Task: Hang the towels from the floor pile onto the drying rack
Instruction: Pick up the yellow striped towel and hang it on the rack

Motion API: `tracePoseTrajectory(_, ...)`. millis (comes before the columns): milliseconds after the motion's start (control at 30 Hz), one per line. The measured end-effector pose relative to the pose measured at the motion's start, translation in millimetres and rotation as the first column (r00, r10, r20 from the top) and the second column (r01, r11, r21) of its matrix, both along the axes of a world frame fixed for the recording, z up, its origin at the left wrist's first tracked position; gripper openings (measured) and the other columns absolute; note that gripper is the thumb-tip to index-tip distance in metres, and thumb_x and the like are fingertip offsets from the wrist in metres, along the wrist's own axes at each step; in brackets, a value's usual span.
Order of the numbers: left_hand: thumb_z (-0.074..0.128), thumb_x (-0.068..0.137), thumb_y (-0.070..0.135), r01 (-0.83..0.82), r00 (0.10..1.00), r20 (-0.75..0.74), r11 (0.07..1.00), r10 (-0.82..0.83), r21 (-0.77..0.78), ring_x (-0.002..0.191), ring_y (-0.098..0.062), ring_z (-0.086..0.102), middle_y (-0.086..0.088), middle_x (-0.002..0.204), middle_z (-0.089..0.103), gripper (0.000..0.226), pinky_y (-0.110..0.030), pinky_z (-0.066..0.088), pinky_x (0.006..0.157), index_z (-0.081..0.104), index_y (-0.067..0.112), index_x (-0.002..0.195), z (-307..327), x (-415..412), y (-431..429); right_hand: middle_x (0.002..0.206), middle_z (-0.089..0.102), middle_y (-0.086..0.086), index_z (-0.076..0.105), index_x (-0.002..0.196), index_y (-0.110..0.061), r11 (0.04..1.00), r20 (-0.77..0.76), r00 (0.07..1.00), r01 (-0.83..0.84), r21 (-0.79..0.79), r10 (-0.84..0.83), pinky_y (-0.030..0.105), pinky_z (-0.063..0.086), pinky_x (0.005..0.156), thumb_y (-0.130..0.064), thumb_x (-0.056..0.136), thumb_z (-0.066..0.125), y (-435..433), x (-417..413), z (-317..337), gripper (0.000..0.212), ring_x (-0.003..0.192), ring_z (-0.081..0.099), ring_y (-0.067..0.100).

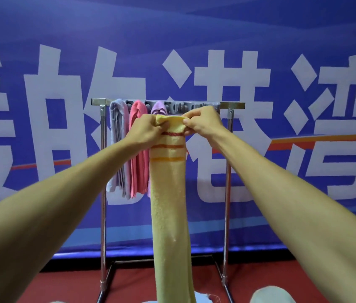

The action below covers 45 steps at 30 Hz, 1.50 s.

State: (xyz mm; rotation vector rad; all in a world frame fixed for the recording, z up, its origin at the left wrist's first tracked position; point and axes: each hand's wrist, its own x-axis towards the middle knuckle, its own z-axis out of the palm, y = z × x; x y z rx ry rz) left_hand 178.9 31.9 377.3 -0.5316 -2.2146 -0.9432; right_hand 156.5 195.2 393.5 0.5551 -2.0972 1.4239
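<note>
Nearest, in front of the drying rack (pixel 233 105), pale cloth (pixel 271 295) lies bunched on the red floor (pixel 133 285) by the rack's base frame. Only its upper edges show, so what it is cannot be told. Two bare forearms reach from either side toward the middle of the rack.

Between them hangs the yellow towel (pixel 169 215), a long narrow strip with red and orange stripes near its top. It drops in front of the rack, and its lower end runs out of view at the bottom. It covers the middle of the rack and part of the base bar behind it.

The left hand (pixel 145 130) grips the towel's upper left edge with its fingers curled round the fabric. The right hand (pixel 203 121) pinches the upper right corner between thumb and fingers. The towel's top edge is stretched between the hands, just below and in front of the rack's top bar. Whether it touches the bar cannot be told.

On the rack's top bar runs a grey strip with holes (pixel 179 107), partly hidden by the hands. Three towels hang from the left part of the rack, side by side. The grey towel (pixel 116 145) is outermost, then the pink towel (pixel 137 171). The purple towel (pixel 158 107) is mostly hidden behind the left hand and the yellow towel.

Behind the rack stands a blue banner (pixel 63 29) with large white characters and an orange stripe.
</note>
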Motion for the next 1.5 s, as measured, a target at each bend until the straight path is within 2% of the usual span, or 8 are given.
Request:
tracePoseTrajectory(133, 0.047, 0.101, 0.024, 0.042, 0.999, -0.006, 0.998, -0.042, 0.052, 0.080, -0.015, 0.060, -0.002, 0.086, 0.067, 0.025, -0.031, 0.051, 0.074, 0.069, 0.014, 0.095, -8, -3, -6, 0.076, 0.069, 0.010, 0.071, 0.093, -0.001, 0.995, -0.009, 0.996, -0.085, 0.057, 0.086, 0.023, 0.057, 0.061, -0.001, 0.088, 0.063, 3, -3, -4, 0.010, 0.066, 0.068, 0.017)
tracePoseTrajectory(400, 0.042, 0.103, 0.022, 0.314, 0.914, 0.127, 0.872, -0.384, 0.375, 0.076, -0.012, 0.069, 0.001, 0.085, 0.070, 0.022, -0.024, 0.056, 0.065, 0.064, 0.018, 0.102, -11, -3, -9, 0.079, 0.067, 0.007, 0.068, 0.094, -0.005, 0.964, 0.013, 0.972, -0.232, 0.131, 0.233, 0.021, 0.051, 0.060, -0.012, 0.091, 0.065, 5, -2, -7, 0.008, 0.068, 0.063, 0.013)
tracePoseTrajectory(567, 0.046, 0.101, 0.023, 0.269, 0.946, 0.090, 0.912, -0.310, 0.311, 0.076, -0.010, 0.069, 0.002, 0.085, 0.070, 0.018, -0.022, 0.055, 0.065, 0.064, 0.018, 0.099, -19, -4, -8, 0.075, 0.065, 0.002, 0.070, 0.088, -0.006, 0.972, 0.028, 0.987, -0.159, 0.175, 0.156, 0.019, 0.044, 0.057, -0.013, 0.092, 0.062, 1, -1, -10, 0.011, 0.065, 0.058, 0.008)
tracePoseTrajectory(700, 0.047, 0.101, 0.025, 0.229, 0.970, -0.149, 0.928, -0.192, 0.293, 0.081, -0.009, 0.063, 0.002, 0.091, 0.067, 0.020, -0.020, 0.053, 0.070, 0.063, 0.015, 0.107, -13, -4, -3, 0.070, 0.061, -0.002, 0.068, 0.081, -0.013, 0.980, -0.109, 0.978, -0.186, -0.076, 0.178, 0.020, 0.045, 0.058, -0.013, 0.094, 0.060, -4, -2, -5, 0.015, 0.063, 0.054, 0.007)
tracePoseTrajectory(867, 0.046, 0.101, 0.029, 0.111, 0.991, -0.094, 0.964, -0.090, 0.242, 0.094, -0.019, 0.065, -0.003, 0.101, 0.069, 0.025, -0.041, 0.054, 0.087, 0.065, 0.014, 0.109, -11, -7, -5, 0.074, 0.065, 0.001, 0.069, 0.082, -0.014, 0.990, -0.082, 0.988, -0.135, -0.037, 0.132, 0.026, 0.050, 0.061, -0.013, 0.094, 0.060, -10, -8, -9, 0.015, 0.069, 0.059, 0.013)
tracePoseTrajectory(1133, 0.047, 0.101, 0.027, 0.198, 0.980, -0.046, 0.907, -0.195, 0.372, 0.080, -0.012, 0.067, 0.005, 0.086, 0.069, 0.020, -0.022, 0.054, 0.070, 0.064, 0.026, 0.090, -10, -6, 12, 0.091, 0.070, 0.000, 0.070, 0.104, -0.012, 0.992, -0.051, 0.996, -0.083, -0.096, 0.079, 0.036, 0.057, 0.077, -0.022, 0.098, 0.055, -6, -22, -17, 0.018, 0.087, 0.066, 0.017)
tracePoseTrajectory(1267, 0.049, 0.100, 0.028, 0.197, 0.975, 0.002, 0.872, -0.221, 0.449, 0.089, -0.022, 0.070, -0.004, 0.093, 0.072, 0.020, -0.042, 0.057, 0.083, 0.066, 0.025, 0.090, -11, -11, 21, 0.099, 0.070, 0.021, 0.067, 0.100, -0.004, 0.970, 0.013, 0.991, -0.126, -0.208, 0.132, 0.048, 0.055, 0.087, -0.036, 0.099, 0.050, -1, -23, -24, 0.036, 0.089, 0.065, 0.025)
tracePoseTrajectory(1500, 0.051, 0.098, 0.029, 0.068, 0.983, 0.086, 0.751, -0.164, 0.656, 0.087, -0.032, 0.070, -0.015, 0.094, 0.072, 0.024, -0.053, 0.057, 0.080, 0.065, 0.012, 0.089, -8, -28, 27, 0.094, 0.070, 0.017, 0.064, 0.100, 0.006, 0.955, 0.205, 0.933, -0.287, -0.073, 0.296, 0.036, 0.057, 0.081, -0.052, 0.092, 0.052, 11, -17, -52, 0.060, 0.088, 0.068, 0.027)
